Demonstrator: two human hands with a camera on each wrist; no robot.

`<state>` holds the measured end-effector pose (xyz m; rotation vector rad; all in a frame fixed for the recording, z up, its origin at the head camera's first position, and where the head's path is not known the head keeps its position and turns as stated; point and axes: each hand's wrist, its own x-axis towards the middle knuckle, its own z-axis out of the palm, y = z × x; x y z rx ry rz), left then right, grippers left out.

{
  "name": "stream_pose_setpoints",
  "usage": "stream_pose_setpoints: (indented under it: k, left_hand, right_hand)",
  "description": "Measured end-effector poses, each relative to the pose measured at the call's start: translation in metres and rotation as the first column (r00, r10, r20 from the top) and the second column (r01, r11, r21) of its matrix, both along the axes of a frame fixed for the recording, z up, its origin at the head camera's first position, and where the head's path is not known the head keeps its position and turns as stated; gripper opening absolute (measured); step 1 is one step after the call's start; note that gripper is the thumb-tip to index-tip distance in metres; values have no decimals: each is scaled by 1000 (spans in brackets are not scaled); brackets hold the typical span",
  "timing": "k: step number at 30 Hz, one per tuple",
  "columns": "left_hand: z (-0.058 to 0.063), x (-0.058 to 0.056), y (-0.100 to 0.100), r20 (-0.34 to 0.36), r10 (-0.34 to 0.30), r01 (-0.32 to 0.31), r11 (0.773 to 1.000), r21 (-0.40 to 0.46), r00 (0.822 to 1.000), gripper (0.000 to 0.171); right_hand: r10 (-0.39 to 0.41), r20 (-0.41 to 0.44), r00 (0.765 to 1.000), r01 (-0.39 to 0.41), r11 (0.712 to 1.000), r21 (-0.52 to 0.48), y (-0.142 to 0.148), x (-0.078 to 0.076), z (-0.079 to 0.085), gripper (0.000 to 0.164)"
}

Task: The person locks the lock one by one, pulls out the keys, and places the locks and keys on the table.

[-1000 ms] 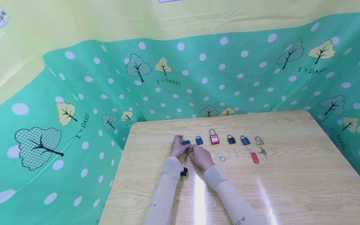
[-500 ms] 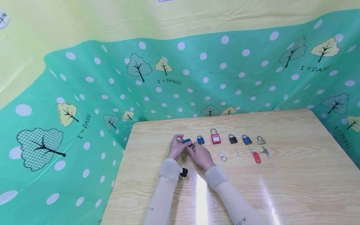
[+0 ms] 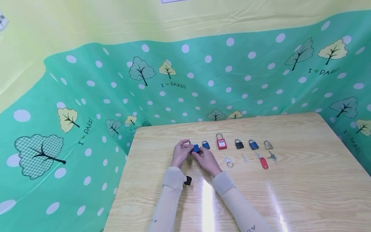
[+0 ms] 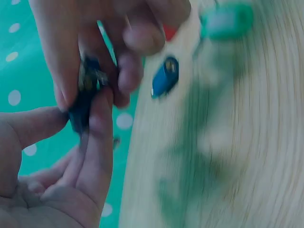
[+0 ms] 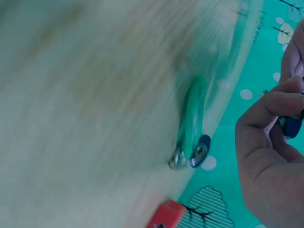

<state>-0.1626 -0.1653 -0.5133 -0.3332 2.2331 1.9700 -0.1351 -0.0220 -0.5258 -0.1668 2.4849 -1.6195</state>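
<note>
A blue padlock (image 3: 195,149) is held above the table between both hands, its metal shackle pointing up and left. My left hand (image 3: 180,154) grips it from the left, with thumb and fingers on its body in the left wrist view. Bent fingers of my right hand (image 3: 206,161) pinch its lower right end. Small metal parts show among the fingers in the left wrist view, too blurred to identify. Close by, a smaller blue padlock (image 3: 205,144) lies on the table. A green key tag (image 5: 194,111) lies near it, hidden from the head view.
Rightward in a row lie a red padlock (image 3: 221,143), a black padlock (image 3: 239,144), another blue padlock (image 3: 253,145) and a brass-coloured padlock (image 3: 268,145). Several keys lie in front, one with a red tag (image 3: 264,163). A dotted green curtain (image 3: 174,106) borders the wooden table (image 3: 290,193).
The held padlock has turned, so more of its blue face shows, and shifted slightly right. The right hand's fingers have moved up along its right end. The padlocks and keys on the table stay put.
</note>
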Motion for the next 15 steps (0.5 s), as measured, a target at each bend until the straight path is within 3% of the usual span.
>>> stream_pose_setpoints:
  k: [4, 9, 15]
  left_hand:
    - [0, 1, -3, -34, 7, -10, 996, -87, 999, 36]
    - [0, 2, -6, -51, 24, -34, 975, -219, 998, 32]
    - [4, 5, -4, -99, 17, -54, 922, -383, 995, 28]
  right_hand:
    - [24, 54, 998, -19, 995, -98, -1, 3, -7, 30]
    - [40, 98, 994, -22, 984, -179, -8, 8, -14, 22]
    - [39, 70, 997, -22, 974, -225, -9, 8, -14, 15]
